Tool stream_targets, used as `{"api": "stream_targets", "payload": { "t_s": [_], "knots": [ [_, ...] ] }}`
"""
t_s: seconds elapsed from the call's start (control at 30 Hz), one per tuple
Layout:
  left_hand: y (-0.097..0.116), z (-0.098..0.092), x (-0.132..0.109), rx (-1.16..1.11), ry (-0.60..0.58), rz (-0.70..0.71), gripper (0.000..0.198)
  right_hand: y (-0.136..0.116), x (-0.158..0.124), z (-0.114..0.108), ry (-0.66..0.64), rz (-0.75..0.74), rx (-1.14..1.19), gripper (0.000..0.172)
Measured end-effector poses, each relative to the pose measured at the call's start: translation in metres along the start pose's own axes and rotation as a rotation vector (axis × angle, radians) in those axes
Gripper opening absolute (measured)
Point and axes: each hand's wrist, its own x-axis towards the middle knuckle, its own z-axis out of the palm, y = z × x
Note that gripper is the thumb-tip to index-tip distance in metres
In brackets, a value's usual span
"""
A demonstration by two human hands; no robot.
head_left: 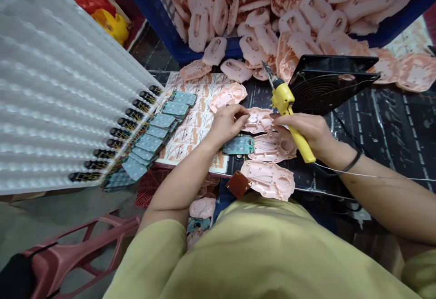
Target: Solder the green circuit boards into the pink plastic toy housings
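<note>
1. Pink plastic housing (259, 120) lies on a black mat (381, 126), its middle partly hidden by both hands.
2. Left hand (226, 124) pinches at the housing, fingers pressed together; exactly what they grip is hard to make out.
3. Right hand (301, 132) wraps around a yellow soldering iron (292, 125), fingertips just touching the housing's edge.
4. Green circuit board (238, 145) lies just below the left hand.

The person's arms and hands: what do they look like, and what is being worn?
The left hand and right hand are bare, with no gloves. A short olive-yellow sleeve covers the left upper arm. A thin black band circles the right wrist.
</note>
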Motion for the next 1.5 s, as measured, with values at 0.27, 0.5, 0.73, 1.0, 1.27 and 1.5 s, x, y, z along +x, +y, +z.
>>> {"api": "stream_targets", "payload": {
  "t_s": [0.27,0.5,0.73,1.0,1.27,1.5],
  "knots": [
    [0.009,-0.002,-0.002,0.201,-0.050,0.069,0.011,-0.021,-0.005,-0.058,0.056,-0.020,-0.197,0.050],
    [0.008,0.004,-0.001,0.388,-0.017,0.197,0.013,-0.009,-0.029,-0.050,0.232,0.093,-0.280,0.047],
    [-0.001,0.011,0.002,0.424,0.003,0.362,0.016,-0.009,-0.030,-0.045,0.232,0.132,-0.212,0.027],
    [0.002,0.007,-0.001,0.571,-0.053,0.371,0.024,-0.003,-0.035,-0.044,0.167,0.077,-0.056,0.019],
    [0.000,0.006,0.000,0.564,-0.061,0.401,0.021,0.001,-0.034,-0.042,0.139,0.061,0.056,0.019],
    [0.006,0.004,0.001,0.590,-0.099,0.369,0.019,0.004,-0.032,-0.045,0.072,0.041,0.106,0.019]
  ]
}}
